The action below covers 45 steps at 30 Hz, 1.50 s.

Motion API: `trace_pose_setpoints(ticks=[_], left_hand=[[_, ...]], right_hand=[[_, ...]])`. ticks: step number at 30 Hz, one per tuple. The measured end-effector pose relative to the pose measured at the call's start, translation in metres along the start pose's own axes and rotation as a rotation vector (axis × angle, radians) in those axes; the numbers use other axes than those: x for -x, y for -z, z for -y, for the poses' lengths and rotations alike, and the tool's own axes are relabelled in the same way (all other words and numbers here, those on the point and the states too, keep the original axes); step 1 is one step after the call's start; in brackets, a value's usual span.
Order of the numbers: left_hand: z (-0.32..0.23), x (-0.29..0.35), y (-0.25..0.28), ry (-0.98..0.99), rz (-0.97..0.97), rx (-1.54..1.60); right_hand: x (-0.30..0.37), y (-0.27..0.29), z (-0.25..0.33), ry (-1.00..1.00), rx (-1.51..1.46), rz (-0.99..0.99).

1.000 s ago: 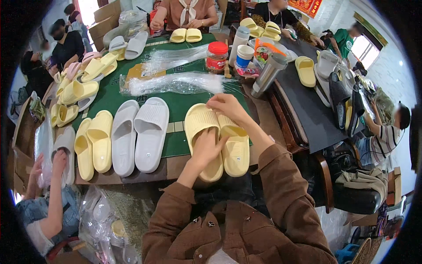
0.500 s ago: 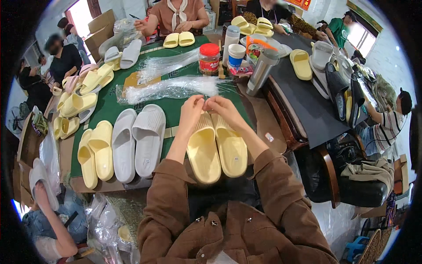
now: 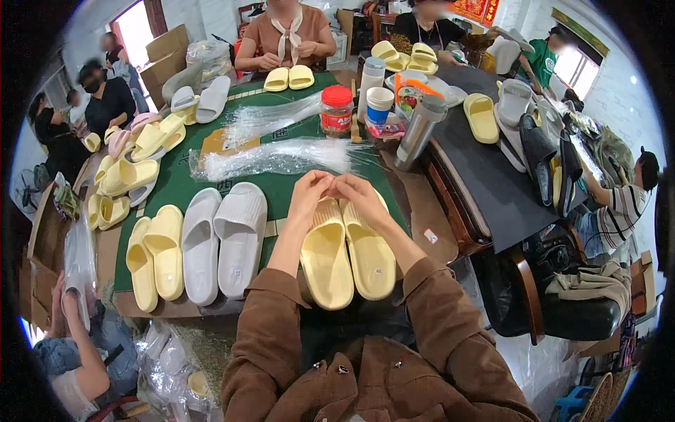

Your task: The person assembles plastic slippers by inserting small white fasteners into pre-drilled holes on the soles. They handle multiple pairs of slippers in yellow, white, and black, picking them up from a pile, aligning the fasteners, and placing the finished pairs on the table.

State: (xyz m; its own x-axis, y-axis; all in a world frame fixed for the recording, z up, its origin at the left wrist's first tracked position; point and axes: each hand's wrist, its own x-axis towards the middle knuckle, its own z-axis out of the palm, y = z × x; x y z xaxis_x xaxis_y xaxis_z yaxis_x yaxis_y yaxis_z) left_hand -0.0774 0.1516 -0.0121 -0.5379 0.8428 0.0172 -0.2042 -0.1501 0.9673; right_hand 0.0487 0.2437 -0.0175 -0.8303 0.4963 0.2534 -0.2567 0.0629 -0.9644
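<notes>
A pair of yellow slide slippers lies in front of me at the table's near edge, heels toward me. Over their toe ends my left hand and my right hand meet, fingertips pinched together. Whatever is between the fingers is too small to make out. Just beyond lies a bundle of thin clear plastic strands on an open plastic sheet. To the left stand a grey pair of slippers and a yellow pair.
A red-lidded jar, a paper cup and a steel flask stand beyond my right hand. More slippers line the table's left side. A black chair is at right. Several people work around the table.
The view has tilted a little, so the table sits lower in it. My hands stay pinched together over the slippers. The person opposite has brought their raised hand down.
</notes>
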Motion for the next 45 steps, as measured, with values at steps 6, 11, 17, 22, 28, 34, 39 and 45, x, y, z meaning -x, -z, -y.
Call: trace_pose_setpoints(ticks=[6,11,17,22,28,34,39,45], left_hand=[[-0.005,-0.009,-0.007,-0.028,-0.07,0.115],[0.005,-0.008,-0.011,-0.041,-0.129,-0.002],[0.015,-0.009,-0.009,-0.11,-0.134,-0.094],[0.014,-0.001,-0.01,-0.114,-0.14,-0.263],[0.014,0.002,-0.015,-0.173,-0.184,-0.342],[0.014,0.003,-0.014,-0.179,-0.187,-0.376],[0.015,0.003,-0.014,-0.176,-0.192,-0.373],[0.016,0.003,-0.014,-0.179,-0.188,-0.316]], right_hand=[[0.001,-0.003,0.007,-0.018,-0.052,-0.182],[-0.009,0.008,0.019,0.001,0.112,-0.214],[-0.014,0.003,0.008,0.122,0.538,-0.307],[-0.005,-0.007,-0.004,0.254,0.575,-0.42],[-0.003,-0.008,-0.004,0.288,0.571,-0.435],[-0.002,-0.007,-0.004,0.217,0.585,-0.409],[-0.001,-0.006,-0.004,0.193,0.591,-0.395],[-0.001,-0.006,-0.002,0.187,0.6,-0.38]])
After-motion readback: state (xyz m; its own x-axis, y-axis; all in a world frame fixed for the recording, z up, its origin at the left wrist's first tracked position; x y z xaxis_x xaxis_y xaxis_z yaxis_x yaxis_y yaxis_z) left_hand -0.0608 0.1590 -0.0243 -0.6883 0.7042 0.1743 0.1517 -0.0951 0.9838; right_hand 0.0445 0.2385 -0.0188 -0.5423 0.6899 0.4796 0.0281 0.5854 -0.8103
